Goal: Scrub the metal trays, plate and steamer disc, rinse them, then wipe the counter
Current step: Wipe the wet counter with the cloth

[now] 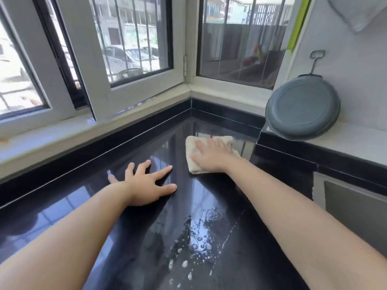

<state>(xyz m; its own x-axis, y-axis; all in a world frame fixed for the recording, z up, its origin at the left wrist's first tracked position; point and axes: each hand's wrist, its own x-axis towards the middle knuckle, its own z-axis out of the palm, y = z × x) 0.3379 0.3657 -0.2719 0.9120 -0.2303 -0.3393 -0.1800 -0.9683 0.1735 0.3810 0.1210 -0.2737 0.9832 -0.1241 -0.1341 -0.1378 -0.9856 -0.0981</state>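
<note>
A: Counter (134,155): a glossy black surface is shown, running into a corner below the window sill (83,130). How is it loaded, from the left?

B: The left hand (146,185) is laid flat on the counter, palm down, fingers straight and spread apart. Nothing is held by it.

A: And to the right of that?

B: Water droplets (199,243) and a wet patch are seen on the near part of the counter, between the two forearms. Further back, a beige cloth (193,149) is pressed onto the counter by the right hand (211,158). Its fingers are extended flat over the cloth, slightly apart; motion blur is present there.

A: Anything at the far right?

B: A round grey pan (302,109) is leaned against the wall, resting on a pale ledge (356,139) above counter level, well apart from the cloth.
</note>
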